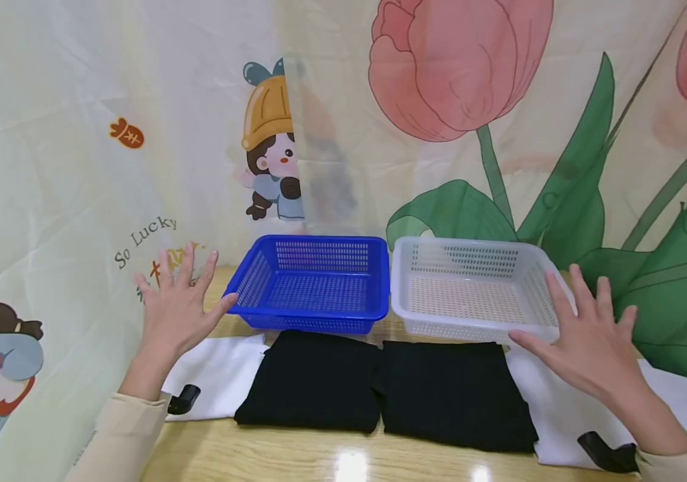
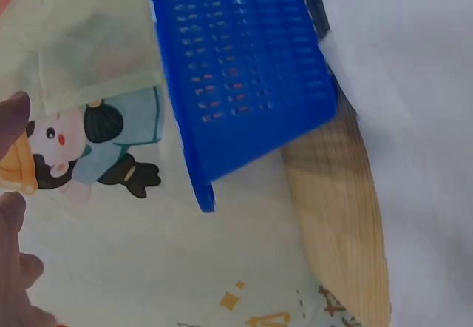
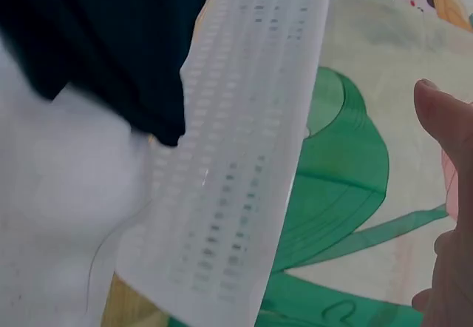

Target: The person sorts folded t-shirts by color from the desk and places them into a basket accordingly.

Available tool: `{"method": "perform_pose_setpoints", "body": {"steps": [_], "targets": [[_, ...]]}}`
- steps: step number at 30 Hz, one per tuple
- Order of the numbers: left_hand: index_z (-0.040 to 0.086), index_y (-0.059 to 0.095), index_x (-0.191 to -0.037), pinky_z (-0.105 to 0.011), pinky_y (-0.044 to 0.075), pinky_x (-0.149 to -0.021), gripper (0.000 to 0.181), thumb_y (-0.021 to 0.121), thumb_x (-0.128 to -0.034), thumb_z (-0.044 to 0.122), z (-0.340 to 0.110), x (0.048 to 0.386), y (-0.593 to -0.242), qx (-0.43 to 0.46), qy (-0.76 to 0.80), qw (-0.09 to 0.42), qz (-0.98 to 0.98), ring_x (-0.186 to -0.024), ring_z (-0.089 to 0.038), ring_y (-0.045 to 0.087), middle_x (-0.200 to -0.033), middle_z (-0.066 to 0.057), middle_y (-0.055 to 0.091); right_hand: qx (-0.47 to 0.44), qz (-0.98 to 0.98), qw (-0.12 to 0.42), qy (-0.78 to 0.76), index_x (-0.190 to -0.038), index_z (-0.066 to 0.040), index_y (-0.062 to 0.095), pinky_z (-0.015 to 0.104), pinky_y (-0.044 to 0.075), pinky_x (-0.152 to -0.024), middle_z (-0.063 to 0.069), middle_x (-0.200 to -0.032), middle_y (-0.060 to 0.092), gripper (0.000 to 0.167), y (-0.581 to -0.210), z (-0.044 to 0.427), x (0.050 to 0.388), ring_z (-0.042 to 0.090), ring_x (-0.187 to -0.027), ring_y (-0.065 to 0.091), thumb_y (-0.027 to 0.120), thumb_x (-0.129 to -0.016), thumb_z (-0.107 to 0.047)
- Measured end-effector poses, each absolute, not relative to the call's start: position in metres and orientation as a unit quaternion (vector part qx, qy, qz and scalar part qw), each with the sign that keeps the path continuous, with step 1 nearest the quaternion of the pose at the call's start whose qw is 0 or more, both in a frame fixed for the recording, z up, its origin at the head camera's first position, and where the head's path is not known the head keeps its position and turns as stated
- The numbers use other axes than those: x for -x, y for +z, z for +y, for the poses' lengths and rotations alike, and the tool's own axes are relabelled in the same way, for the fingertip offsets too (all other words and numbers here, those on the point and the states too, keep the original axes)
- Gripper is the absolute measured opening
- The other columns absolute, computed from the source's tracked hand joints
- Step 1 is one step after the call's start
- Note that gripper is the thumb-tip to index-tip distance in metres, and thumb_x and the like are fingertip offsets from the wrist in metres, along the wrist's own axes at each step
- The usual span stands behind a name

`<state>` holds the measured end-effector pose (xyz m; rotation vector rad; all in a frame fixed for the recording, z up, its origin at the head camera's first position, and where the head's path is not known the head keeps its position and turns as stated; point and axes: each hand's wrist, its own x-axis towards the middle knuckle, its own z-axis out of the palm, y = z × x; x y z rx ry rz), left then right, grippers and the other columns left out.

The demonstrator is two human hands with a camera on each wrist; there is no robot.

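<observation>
My left hand (image 1: 177, 311) is raised with fingers spread, left of the blue basket (image 1: 313, 320) and above a folded white cloth (image 1: 223, 375). On the other side, my right hand (image 1: 596, 341) also has its fingers spread, over another white cloth (image 1: 566, 415) and near the right end of the white basket (image 1: 470, 328). Neither hand holds anything. Two folded black cloths, the left one (image 1: 313, 385) and the right one (image 1: 454, 395), lie side by side between the white ones. In the right wrist view, a black cloth (image 3: 111, 38) overlaps the white basket's side.
Both baskets stand side by side at the back of the wooden table (image 1: 271, 452). Directly behind them hangs a printed curtain (image 1: 343, 167) with tulips and cartoon figures. A dark strap (image 1: 183, 399) shows at the left wrist, another (image 1: 605, 452) at the right.
</observation>
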<state>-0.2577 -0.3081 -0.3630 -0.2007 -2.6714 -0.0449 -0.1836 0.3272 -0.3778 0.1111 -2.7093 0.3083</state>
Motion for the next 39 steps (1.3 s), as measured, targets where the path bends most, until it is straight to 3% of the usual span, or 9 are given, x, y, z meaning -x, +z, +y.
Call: {"method": "perform_pose_setpoints", "body": {"steps": [5,9,18,20,23,27,34,39], "targets": [[0.026,0.010,-0.172,-0.086,0.003,-0.115,0.090,0.049,-0.1036,0.068,-0.305,0.253,-0.359,0.093,-0.105,0.195,-0.971,-0.157,-0.059,-0.001,-0.177,-0.021,0.003,-0.076,-0.959,0.198,0.185,-0.172,-0.012,0.007,0.091,0.015,-0.104,0.029,-0.175,0.001,0.116,-0.373,0.312,0.181,0.063,-0.154,0.006,0.076,-0.092,-0.058],[0.027,0.010,-0.173,-0.084,0.018,-0.115,0.084,0.052,-0.1068,0.059,-0.309,0.246,-0.358,0.114,-0.182,0.160,-0.963,-0.156,-0.058,0.016,-0.175,-0.023,0.016,-0.089,-0.948,0.152,0.263,-0.172,-0.013,0.001,0.090,0.025,-0.097,0.032,-0.173,0.002,0.111,-0.367,0.300,0.179,0.064,-0.151,0.016,0.074,-0.097,-0.049],[0.018,0.034,-0.167,-0.076,0.044,-0.104,0.061,0.047,-0.1134,0.043,-0.316,0.230,-0.357,0.154,-0.362,0.061,-0.917,-0.142,-0.055,0.046,-0.166,-0.023,0.039,-0.119,-0.898,0.049,0.421,-0.172,-0.015,-0.001,0.080,0.043,-0.101,0.030,-0.172,0.012,0.092,-0.360,0.273,0.176,0.062,-0.143,0.036,0.062,-0.108,-0.034],[0.017,0.035,-0.166,-0.072,0.047,-0.104,0.057,0.045,-0.1146,0.040,-0.317,0.228,-0.359,0.162,-0.393,0.035,-0.905,-0.142,-0.052,0.048,-0.165,-0.024,0.041,-0.118,-0.888,0.027,0.444,-0.172,-0.017,0.000,0.078,0.044,-0.102,0.029,-0.171,0.016,0.089,-0.360,0.266,0.174,0.059,-0.143,0.039,0.060,-0.109,-0.034],[0.015,0.035,-0.165,-0.066,0.049,-0.107,0.054,0.042,-0.1160,0.035,-0.317,0.227,-0.364,0.179,-0.440,-0.006,-0.880,-0.145,-0.049,0.046,-0.164,-0.023,0.041,-0.123,-0.865,-0.006,0.487,-0.172,-0.021,0.002,0.060,0.054,-0.103,0.028,-0.170,0.019,0.085,-0.362,0.257,0.172,0.055,-0.143,0.044,0.058,-0.110,-0.032],[0.009,0.036,-0.164,-0.060,0.052,-0.107,0.053,0.041,-0.1164,0.032,-0.315,0.228,-0.372,0.189,-0.480,-0.061,-0.854,-0.147,-0.054,0.041,-0.165,-0.024,0.038,-0.119,-0.822,-0.065,0.553,-0.171,-0.023,0.004,0.044,0.059,-0.100,0.026,-0.171,0.018,0.080,-0.368,0.246,0.172,0.052,-0.143,0.046,0.056,-0.111,-0.031],[0.008,0.036,-0.163,-0.052,0.057,-0.103,0.056,0.041,-0.1156,0.036,-0.305,0.230,-0.386,0.163,-0.525,-0.148,-0.822,-0.147,-0.057,0.038,-0.166,-0.028,0.035,-0.087,-0.725,-0.186,0.657,-0.169,-0.021,0.002,0.051,0.055,-0.106,0.025,-0.172,0.013,0.075,-0.376,0.223,0.174,0.051,-0.151,0.035,0.051,-0.113,-0.034],[0.009,0.031,-0.166,-0.051,0.057,-0.103,0.061,0.040,-0.1156,0.043,-0.301,0.233,-0.398,0.128,-0.543,-0.196,-0.807,-0.145,-0.054,0.043,-0.167,-0.030,0.031,-0.088,-0.682,-0.245,0.683,-0.169,-0.020,0.000,0.054,0.054,-0.108,0.027,-0.173,0.010,0.078,-0.384,0.204,0.175,0.049,-0.151,0.037,0.051,-0.112,-0.037]]}}
